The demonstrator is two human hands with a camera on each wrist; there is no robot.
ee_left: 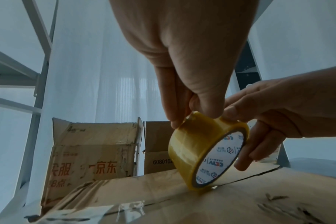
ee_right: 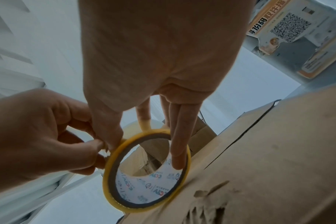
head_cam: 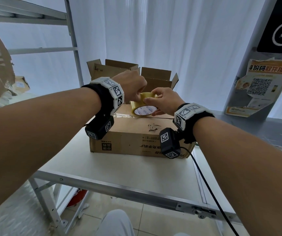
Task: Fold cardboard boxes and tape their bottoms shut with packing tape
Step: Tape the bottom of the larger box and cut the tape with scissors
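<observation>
Tape roll [head_cam: 142, 103] translucent yellow, core white with blue and red logo print. Box [head_cam: 133, 133] brown, black lettering on side. Table [head_cam: 119, 169] white. Wristbands [head_cam: 108, 94] black with white blocks, black-white square codes. Poster [head_cam: 262, 86] orange-white, QR code.

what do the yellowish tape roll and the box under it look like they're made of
Yellowish tape roll: glossy translucent plastic film, seemingly wound on a printed white card core. Brown box beneath: matte cardboard, with scuffed, torn surface patches; probably corrugated, though no fluted edge shows.
</observation>
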